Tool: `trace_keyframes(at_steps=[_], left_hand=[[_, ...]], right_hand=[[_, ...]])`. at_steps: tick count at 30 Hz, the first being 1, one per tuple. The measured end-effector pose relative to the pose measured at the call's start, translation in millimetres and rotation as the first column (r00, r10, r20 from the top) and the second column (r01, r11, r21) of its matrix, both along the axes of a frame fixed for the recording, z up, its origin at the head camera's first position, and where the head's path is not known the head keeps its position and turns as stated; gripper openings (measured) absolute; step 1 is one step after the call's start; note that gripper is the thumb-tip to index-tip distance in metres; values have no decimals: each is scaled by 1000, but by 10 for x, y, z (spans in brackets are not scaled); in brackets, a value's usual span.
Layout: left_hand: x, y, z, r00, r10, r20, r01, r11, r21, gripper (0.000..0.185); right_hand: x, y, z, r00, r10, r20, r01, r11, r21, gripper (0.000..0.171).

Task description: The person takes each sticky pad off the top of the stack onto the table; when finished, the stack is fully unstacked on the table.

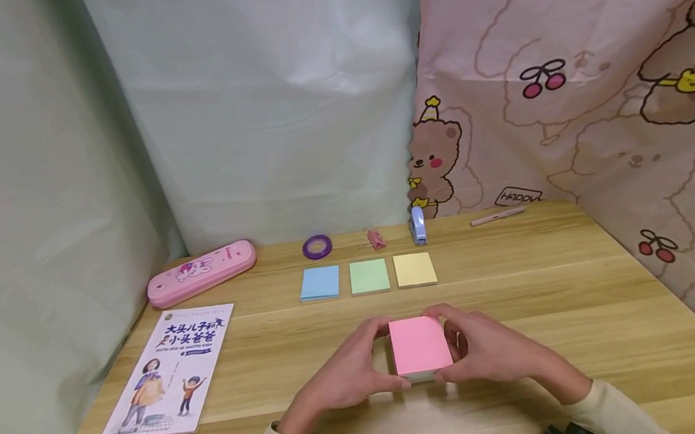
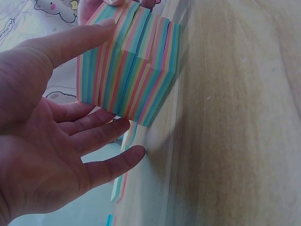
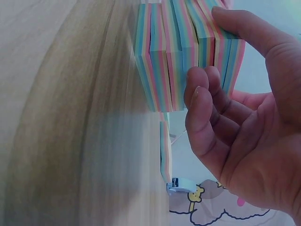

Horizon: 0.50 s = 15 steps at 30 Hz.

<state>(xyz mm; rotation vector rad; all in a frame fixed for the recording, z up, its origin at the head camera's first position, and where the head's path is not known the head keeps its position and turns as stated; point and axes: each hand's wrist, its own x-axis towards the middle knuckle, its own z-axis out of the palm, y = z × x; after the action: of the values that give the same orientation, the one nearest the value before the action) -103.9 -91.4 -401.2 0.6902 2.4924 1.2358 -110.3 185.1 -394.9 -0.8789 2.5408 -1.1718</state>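
Beyond the hands, far side: three sticky-note pads in a row, L to R blue pad (image 1: pixel 319 282), green pad (image 1: pixel 369 276), yellow pad (image 1: pixel 415 269), close but not touching. Behind these, along the back edge of the wooden table (image 1: pixel 567 296): purple tape roll (image 1: pixel 317 247), pink binder clip (image 1: pixel 375 238), small blue stapler (image 1: pixel 418 225), upright on its end. Further right, pink pen (image 1: pixel 498 216). Left of the hands: children's book (image 1: pixel 168 370), flat, cover up; beyond it, pink pencil case (image 1: pixel 201 272), lying at an angle. Backdrop: pale green sheet (image 1: pixel 258 116) left & centre, pink bear-print cloth (image 1: pixel 566 84) right.
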Motion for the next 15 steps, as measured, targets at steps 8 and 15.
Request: trace_keyframes(at_steps=[8, 15], left_hand=[[-5, 2, -3, 1000, 3, 8, -3, 1000, 4, 86], [-5, 5, -2, 1000, 10, 19, -10, 1000, -1, 86]], right_hand=[[-2, 2, 2, 1000, 5, 19, -5, 1000, -28, 76], [-1, 17, 24, 1000, 12, 26, -10, 998, -61, 77]])
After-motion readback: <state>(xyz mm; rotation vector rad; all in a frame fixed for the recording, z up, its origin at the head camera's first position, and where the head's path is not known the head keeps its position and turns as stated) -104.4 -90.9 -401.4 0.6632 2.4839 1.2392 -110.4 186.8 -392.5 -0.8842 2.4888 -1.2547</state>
